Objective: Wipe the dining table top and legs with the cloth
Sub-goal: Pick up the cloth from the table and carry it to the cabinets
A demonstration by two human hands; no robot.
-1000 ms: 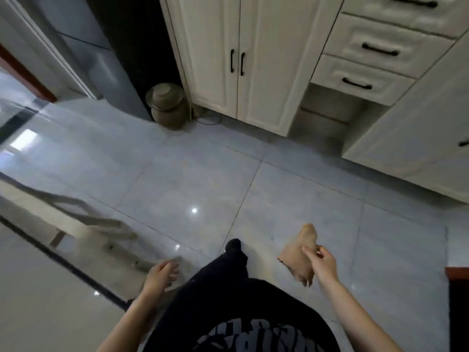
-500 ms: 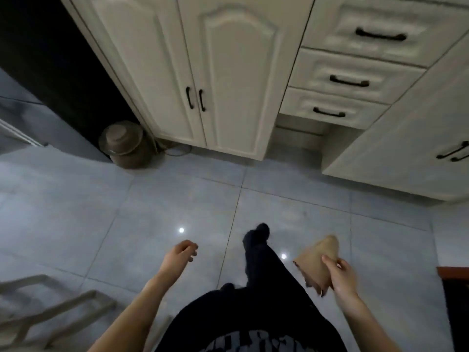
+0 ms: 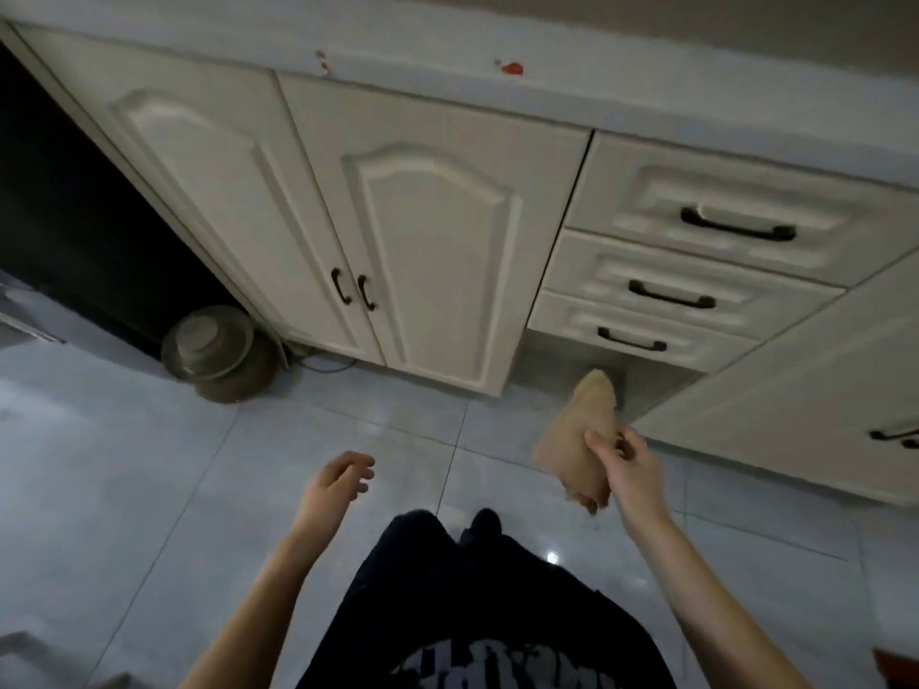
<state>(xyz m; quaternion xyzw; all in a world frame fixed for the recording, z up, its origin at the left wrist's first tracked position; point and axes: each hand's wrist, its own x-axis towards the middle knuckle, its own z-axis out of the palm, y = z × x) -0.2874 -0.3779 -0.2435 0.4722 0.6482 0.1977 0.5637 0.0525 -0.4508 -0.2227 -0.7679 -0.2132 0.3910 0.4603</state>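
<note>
Cloth (image 3: 582, 440): bunched, gripped by fingers of right hand (image 3: 631, 469).
Left hand (image 3: 338, 482): empty, fingers loosely curled.
Change: view swung from table to cabinets (image 3: 422, 251); wiping likely paused.

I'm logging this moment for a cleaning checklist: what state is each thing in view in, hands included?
cloth: bunched, held clear of the floor.
right hand: grips the cloth.
left hand: empty, fingers loosely curled.
double cabinet doors: both shut.
three drawers: all shut.
brown pot: on the floor beside the cabinet, lid on.
</note>
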